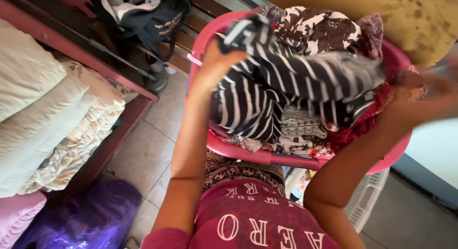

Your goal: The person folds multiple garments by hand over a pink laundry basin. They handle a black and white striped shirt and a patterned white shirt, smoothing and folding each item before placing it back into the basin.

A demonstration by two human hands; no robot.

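A black-and-white striped garment (286, 82) is stretched over a pink laundry basket (248, 151) heaped with clothes. My left hand (214, 65) grips the garment's left end near the basket's far left rim. My right hand (415, 94) is blurred at the basket's right side and holds the garment's other end. A brown-and-white patterned cloth (319, 29) lies at the back of the pile, and a dark red fabric (367, 120) shows under the striped one.
A bed with cream bedding (52, 115) and a dark red frame runs along the left. A purple plastic bag (90, 215) lies on the tiled floor. A dark bag (143, 17) sits on a wooden bench behind. A white basket (367, 196) stands under the pink one.
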